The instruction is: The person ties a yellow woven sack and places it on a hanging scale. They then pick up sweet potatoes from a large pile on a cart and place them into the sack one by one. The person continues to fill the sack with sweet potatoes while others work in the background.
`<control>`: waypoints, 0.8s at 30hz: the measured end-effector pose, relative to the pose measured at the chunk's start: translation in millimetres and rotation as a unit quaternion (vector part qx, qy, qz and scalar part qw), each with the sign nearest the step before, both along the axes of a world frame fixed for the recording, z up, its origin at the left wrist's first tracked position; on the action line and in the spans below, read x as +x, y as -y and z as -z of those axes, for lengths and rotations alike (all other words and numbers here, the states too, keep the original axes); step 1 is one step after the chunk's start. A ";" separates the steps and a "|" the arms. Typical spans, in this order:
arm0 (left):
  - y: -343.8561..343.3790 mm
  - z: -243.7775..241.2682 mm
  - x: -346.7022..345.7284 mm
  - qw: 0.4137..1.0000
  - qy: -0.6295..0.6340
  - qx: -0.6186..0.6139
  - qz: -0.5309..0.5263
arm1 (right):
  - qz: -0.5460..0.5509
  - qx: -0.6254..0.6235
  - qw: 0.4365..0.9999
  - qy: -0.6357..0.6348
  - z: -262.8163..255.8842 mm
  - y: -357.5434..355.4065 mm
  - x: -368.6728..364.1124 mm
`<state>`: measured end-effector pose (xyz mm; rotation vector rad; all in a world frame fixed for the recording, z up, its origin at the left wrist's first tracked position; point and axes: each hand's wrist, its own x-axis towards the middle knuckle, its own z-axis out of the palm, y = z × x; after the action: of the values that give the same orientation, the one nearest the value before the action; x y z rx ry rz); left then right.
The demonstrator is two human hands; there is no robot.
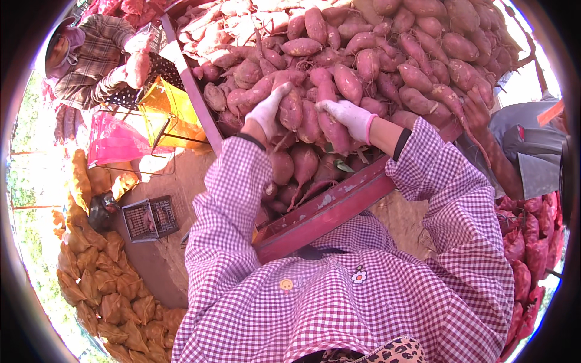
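A large heap of sweet potatoes [354, 50] fills a bin with red metal edges. My left hand [270, 109], in a white glove, lies against a sweet potato [290, 111] at the near side of the heap, the thumb along its top. My right hand [347, 119], also gloved, has its fingers around a long sweet potato [332, 129]. The fingertips of both hands are partly hidden among the roots. Just below the hands, more rounded sweet potatoes [305, 163] and a green leaf [344, 166] lie inside the bin's near edge.
The bin's red metal rim [322, 208] runs before my body. A person in a plaid shirt [100, 54] holds sweet potatoes at upper left, near yellow [172, 109] and pink mesh bags [115, 140] on frames. A crate [150, 218] stands lower left. Another person's arm [494, 149] reaches in at right.
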<state>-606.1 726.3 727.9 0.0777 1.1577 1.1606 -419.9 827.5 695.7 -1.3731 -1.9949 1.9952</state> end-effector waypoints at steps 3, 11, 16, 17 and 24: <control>-21.3 -16.9 1.7 0.945 -0.259 -0.087 0.180 | 0.046 -0.059 0.997 0.006 -2.0 9.0 -1.8; 29.1 61.1 -42.2 0.462 0.812 -0.233 -0.269 | 0.042 -0.121 0.990 -0.058 -29.6 34.1 -18.1; 59.4 12.1 -14.0 0.943 0.221 0.208 -0.134 | 0.056 0.027 0.979 -0.196 -93.6 48.5 -5.1; 68.9 14.0 -20.1 0.920 0.267 0.260 -0.120 | 0.064 0.026 0.973 -0.220 -108.9 53.4 -9.9; 69.2 -41.5 -26.8 0.871 0.209 0.430 -0.116 | 0.158 -0.126 0.900 -0.386 -151.0 95.8 -33.8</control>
<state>-632.9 657.1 769.4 0.3569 0.2024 1.7401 -453.7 731.7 846.7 -0.6629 -1.1252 2.1887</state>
